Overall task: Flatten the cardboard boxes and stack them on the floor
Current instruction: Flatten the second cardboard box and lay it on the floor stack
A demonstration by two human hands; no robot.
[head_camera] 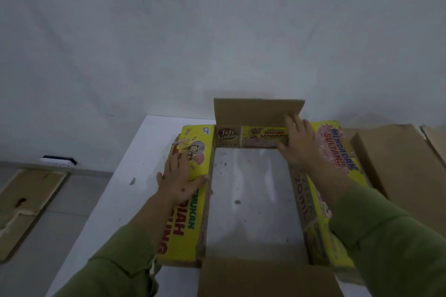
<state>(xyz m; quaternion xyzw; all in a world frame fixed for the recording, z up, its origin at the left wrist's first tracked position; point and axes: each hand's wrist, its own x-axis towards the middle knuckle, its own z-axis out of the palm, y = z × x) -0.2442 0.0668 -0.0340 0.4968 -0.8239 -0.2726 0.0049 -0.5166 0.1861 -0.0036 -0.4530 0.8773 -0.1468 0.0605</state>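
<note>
White wall (217, 31) filling the top, grey floor (72, 190) at left. White desk (246, 200) carrying an opened yellow box (185, 231), bottomless, reading "Teh Gelas", "HADIAH LANGSUNG", "MENDADAK SULTAN". Plain cartons (398, 166) lying at right, flat cardboard (26, 202) on the floor. Left hand (179, 179) pressing flat on the left flap; right hand (298, 144) spread wide at the far corner.
</note>
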